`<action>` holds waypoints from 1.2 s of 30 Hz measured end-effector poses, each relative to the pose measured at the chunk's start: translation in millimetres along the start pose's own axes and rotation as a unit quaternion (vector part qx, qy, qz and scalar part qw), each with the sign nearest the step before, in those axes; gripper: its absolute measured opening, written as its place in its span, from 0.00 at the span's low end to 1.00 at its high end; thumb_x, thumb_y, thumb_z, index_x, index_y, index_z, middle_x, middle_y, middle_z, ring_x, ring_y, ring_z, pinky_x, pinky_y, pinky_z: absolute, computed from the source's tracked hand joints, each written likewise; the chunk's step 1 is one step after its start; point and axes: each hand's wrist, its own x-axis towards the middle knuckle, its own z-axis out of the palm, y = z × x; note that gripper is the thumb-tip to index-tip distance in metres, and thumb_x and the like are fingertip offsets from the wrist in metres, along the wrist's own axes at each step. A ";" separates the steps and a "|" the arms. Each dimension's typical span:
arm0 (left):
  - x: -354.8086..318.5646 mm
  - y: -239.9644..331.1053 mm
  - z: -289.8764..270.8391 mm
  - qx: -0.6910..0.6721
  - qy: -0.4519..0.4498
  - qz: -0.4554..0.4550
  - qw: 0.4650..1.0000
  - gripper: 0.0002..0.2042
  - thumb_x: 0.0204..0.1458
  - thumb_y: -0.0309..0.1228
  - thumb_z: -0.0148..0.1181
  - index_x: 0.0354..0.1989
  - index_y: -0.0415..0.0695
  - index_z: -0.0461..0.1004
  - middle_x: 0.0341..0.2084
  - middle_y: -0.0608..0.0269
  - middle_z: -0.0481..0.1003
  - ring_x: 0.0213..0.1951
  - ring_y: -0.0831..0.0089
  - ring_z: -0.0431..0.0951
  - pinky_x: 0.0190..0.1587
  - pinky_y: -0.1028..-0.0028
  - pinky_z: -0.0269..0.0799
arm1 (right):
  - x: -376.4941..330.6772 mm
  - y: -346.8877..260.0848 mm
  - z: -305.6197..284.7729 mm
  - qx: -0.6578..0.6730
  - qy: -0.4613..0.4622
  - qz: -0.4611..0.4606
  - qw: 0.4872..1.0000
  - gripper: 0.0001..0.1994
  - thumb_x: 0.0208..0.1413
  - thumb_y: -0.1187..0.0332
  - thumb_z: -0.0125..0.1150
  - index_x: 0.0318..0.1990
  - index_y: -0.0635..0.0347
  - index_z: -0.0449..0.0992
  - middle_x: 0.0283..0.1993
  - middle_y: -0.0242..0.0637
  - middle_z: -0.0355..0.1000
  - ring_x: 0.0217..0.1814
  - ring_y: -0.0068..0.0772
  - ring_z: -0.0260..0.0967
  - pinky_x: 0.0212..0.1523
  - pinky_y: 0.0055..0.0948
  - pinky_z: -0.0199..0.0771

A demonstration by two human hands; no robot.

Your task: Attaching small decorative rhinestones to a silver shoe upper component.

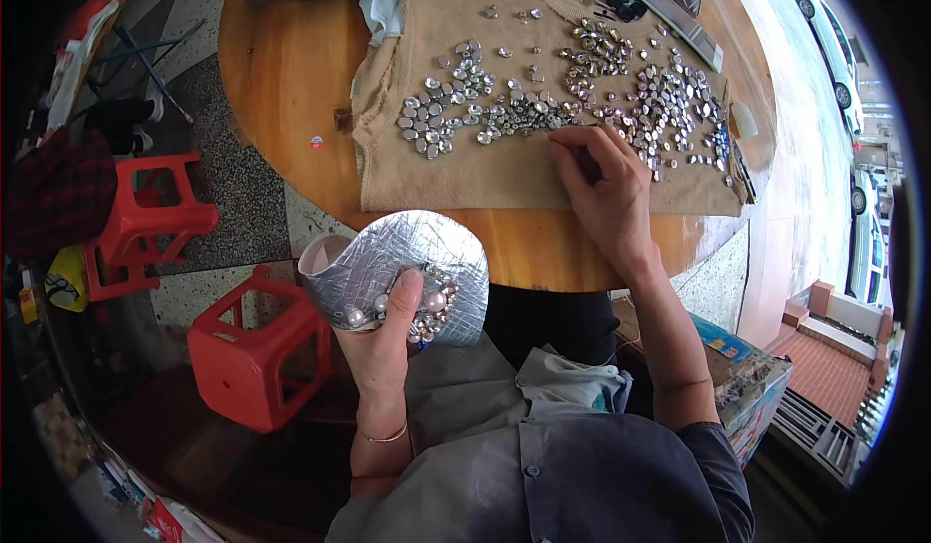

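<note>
The left grip (pixel 383 335) is clasped around a curved silver piece (pixel 441 242), held in front of the person's body just off the near edge of a round wooden counter (pixel 291 126). The thumb presses over its crinkled, shiny face, beside a cluster of round white pearls (pixel 436 301) and small sparkling stones fixed or resting there; which of the two is hard to tell. A thin bracelet (pixel 386 435) circles the left wrist.

The right grip (pixel 619 189) reaches over the counter, fingers bent and pointing down, with the fingertips at the near edge of a spread of loose faceted gems (pixel 529 111). Whether it pinches one cannot be told, since the fingers hide the spot.

The gems lie on a tan knitted cloth (pixel 465 184). Flat silvery ones gather at the left, smaller ones run through the middle, amber-tinted ones sit toward the back, and a broad bright group spreads at the right, with a few blue gems (pixel 719 141) near the cloth's right edge. A grey oblong device (pixel 684 24) lies at the back right.

On the left, beside the counter, stand red plastic stools (pixel 252 349). A printed box (pixel 742 378) sits to the right of the person, who wears a grey buttoned shirt (pixel 592 485).
</note>
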 end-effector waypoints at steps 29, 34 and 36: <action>-6.2 0.8 -1.3 0.008 0.013 0.001 1.000 0.17 0.48 0.21 0.59 0.47 0.37 0.66 0.38 0.62 0.72 0.38 0.77 0.73 0.43 0.77 0.69 | -4.8 2.1 0.2 -0.008 0.008 -0.013 1.000 0.05 0.47 0.77 0.60 0.33 0.61 0.75 0.26 0.33 0.68 0.24 0.22 0.66 0.26 0.20 0.66; -5.9 0.9 -4.2 0.012 0.012 -0.003 1.000 0.17 0.48 0.21 0.59 0.47 0.37 0.66 0.38 0.62 0.72 0.38 0.77 0.73 0.44 0.77 0.69 | -4.9 2.8 0.5 -0.008 -0.002 -0.012 1.000 0.04 0.47 0.77 0.61 0.32 0.61 0.75 0.26 0.33 0.68 0.23 0.22 0.66 0.25 0.20 0.65; -6.3 0.9 -3.0 0.010 0.013 -0.002 1.000 0.17 0.48 0.21 0.59 0.47 0.37 0.66 0.38 0.62 0.72 0.38 0.77 0.73 0.44 0.76 0.69 | -4.4 2.7 1.3 -0.008 0.000 -0.016 1.000 0.04 0.47 0.77 0.61 0.32 0.61 0.75 0.26 0.33 0.68 0.23 0.21 0.65 0.25 0.20 0.65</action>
